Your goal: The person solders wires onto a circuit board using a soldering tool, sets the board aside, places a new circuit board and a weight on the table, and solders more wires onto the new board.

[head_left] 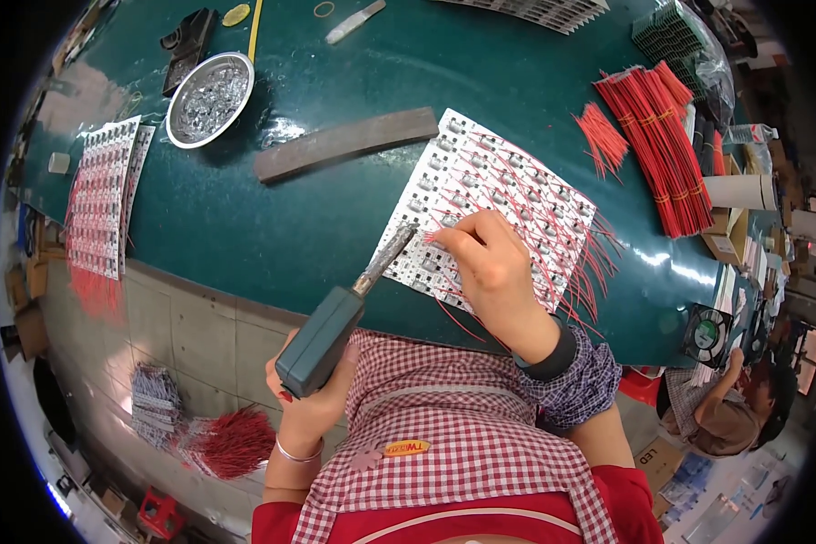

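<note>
My left hand (315, 408) is wrapped round the handle of a dark green soldering gun (322, 340). Its metal tip reaches up and right to the left part of a white circuit board panel (417, 204), close to the small parts on it. Just right of the tip, the thumb and forefinger of my right hand (494, 272) pinch thin red wires (432, 238) low over the panel. Many other red wires (598, 258) lie across the board and hang past its right side. Whether the tip touches a joint I cannot tell.
A long grey-brown bar (344, 145) lies against the panel's upper left corner. Farther left stand a metal bowl (174, 102) of silvery bits and wired panels (107, 195) overhanging the edge. Red wire bundles (657, 150) lie at right. Beyond a small fan (707, 334) sits another person (721, 412).
</note>
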Available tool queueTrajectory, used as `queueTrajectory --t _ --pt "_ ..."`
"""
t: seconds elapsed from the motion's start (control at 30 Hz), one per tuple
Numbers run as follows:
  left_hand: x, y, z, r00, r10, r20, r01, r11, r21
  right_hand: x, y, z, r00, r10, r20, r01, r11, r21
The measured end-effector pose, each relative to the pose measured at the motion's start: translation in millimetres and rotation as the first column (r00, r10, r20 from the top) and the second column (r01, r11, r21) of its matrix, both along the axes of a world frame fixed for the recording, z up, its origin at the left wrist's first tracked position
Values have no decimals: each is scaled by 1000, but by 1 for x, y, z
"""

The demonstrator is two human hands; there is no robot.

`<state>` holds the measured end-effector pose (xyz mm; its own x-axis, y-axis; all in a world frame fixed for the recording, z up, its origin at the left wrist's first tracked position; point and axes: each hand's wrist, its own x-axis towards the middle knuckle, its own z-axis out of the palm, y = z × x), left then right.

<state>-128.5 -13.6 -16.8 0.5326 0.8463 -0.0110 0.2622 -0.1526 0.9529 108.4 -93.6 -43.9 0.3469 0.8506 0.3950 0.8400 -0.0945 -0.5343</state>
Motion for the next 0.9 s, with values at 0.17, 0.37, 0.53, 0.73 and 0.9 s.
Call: queueTrajectory --t 0.17,0.37,0.53,0.73,0.9 --pt "2 -2 1 1000 7 -3 -7 999 -39 -3 1 2 1000 -11 17 11 1000 -28" --pt "1 1 3 998 -53 -46 52 998 -21 -3 2 4 1000 -6 19 6 1000 -22" --pt "3 1 1 992 -86 -88 89 995 39 -4 1 2 999 -10 31 11 999 -40" --pt "8 0 5 996 -50 -78 54 997 53 -4 1 4 999 5 46 -2 998 -59" --pt "3 -1 0 990 -87 -108 100 988 122 -5 0 4 999 3 45 1 998 -68"
